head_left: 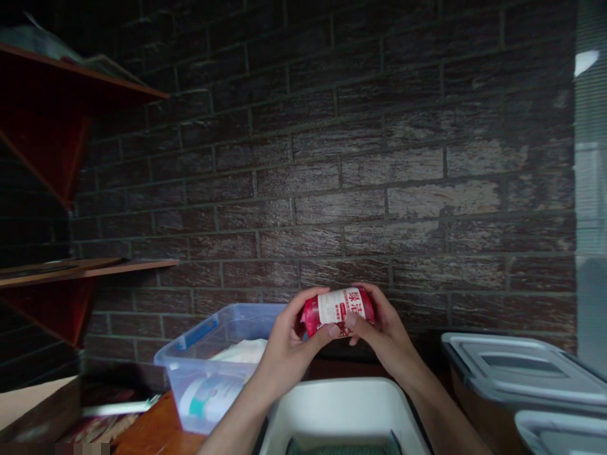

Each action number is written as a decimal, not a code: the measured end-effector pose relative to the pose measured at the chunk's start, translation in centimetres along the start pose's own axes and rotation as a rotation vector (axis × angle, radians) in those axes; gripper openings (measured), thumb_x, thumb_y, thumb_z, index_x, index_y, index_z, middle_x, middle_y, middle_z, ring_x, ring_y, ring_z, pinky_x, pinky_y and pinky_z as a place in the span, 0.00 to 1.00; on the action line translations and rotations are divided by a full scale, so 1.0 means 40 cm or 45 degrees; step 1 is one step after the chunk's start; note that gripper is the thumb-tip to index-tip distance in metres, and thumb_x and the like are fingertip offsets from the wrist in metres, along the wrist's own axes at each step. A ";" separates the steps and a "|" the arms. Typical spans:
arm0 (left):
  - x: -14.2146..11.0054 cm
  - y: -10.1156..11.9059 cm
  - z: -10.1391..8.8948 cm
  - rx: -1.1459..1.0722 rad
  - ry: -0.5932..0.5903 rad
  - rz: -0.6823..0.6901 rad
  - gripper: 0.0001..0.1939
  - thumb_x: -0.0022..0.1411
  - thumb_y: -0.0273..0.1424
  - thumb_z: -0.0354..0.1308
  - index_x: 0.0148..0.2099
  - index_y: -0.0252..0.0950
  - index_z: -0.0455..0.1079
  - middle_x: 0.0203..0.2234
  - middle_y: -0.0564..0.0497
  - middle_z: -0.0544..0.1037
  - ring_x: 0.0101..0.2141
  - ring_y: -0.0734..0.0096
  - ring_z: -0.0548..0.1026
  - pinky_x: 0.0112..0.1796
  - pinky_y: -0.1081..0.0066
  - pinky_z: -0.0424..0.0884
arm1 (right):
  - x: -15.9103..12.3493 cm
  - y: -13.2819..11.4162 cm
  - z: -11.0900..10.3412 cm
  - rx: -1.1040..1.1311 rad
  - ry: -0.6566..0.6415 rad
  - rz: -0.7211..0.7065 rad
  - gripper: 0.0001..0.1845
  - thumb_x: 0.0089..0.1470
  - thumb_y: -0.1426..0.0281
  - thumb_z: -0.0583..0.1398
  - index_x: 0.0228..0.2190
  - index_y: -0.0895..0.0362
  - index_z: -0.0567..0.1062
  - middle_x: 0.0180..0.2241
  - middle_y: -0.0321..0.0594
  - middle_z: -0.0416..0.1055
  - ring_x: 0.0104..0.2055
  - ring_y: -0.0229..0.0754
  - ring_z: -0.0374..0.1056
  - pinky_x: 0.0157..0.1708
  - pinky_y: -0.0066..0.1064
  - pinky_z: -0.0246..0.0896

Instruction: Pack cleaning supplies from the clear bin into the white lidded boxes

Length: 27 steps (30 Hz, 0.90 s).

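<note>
A small red roll-shaped package with a white label and printed Chinese characters is held up in front of the brick wall. My left hand grips its left end, the thumb pressed along the lower front. Around the right end wraps my right hand, its thumb close to the left one on the printed side. Just below the hands stands a white bin with something dark green at its bottom. What the package contains cannot be seen.
A clear blue plastic box with white items inside stands on the wooden table at left. Grey-lidded boxes are at right. Two wooden shelves jut out at left, and an open cardboard box sits in the lower left.
</note>
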<state>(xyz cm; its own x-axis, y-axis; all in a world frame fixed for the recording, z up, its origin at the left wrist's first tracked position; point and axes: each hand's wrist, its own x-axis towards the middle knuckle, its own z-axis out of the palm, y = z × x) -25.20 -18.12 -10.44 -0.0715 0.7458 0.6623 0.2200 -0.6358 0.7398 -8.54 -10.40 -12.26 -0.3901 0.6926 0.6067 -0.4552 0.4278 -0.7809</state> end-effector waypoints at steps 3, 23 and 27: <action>-0.004 -0.011 -0.010 0.070 0.009 0.106 0.26 0.59 0.33 0.70 0.58 0.42 0.70 0.49 0.46 0.78 0.47 0.59 0.76 0.50 0.64 0.72 | -0.006 -0.001 0.003 0.030 -0.054 -0.061 0.40 0.47 0.64 0.74 0.58 0.48 0.65 0.41 0.36 0.76 0.36 0.40 0.72 0.31 0.28 0.70; -0.023 -0.010 0.005 0.201 -0.045 0.217 0.48 0.53 0.32 0.75 0.71 0.49 0.55 0.63 0.44 0.67 0.61 0.50 0.67 0.61 0.52 0.66 | 0.011 0.044 -0.030 0.487 -0.056 0.192 0.16 0.60 0.58 0.65 0.42 0.57 0.76 0.29 0.40 0.78 0.25 0.39 0.72 0.23 0.27 0.67; -0.005 -0.020 -0.028 0.207 -0.138 0.087 0.38 0.58 0.33 0.71 0.67 0.46 0.61 0.59 0.44 0.71 0.57 0.52 0.71 0.57 0.55 0.69 | 0.009 0.055 -0.018 0.287 -0.114 0.168 0.27 0.55 0.61 0.70 0.52 0.55 0.69 0.34 0.39 0.78 0.28 0.39 0.73 0.24 0.28 0.66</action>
<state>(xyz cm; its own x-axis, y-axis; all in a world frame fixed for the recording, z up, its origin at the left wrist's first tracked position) -26.46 -17.99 -11.02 0.0525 0.7245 0.6872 0.3755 -0.6520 0.6587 -9.13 -8.78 -13.87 -0.5226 0.6755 0.5202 -0.5582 0.1901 -0.8076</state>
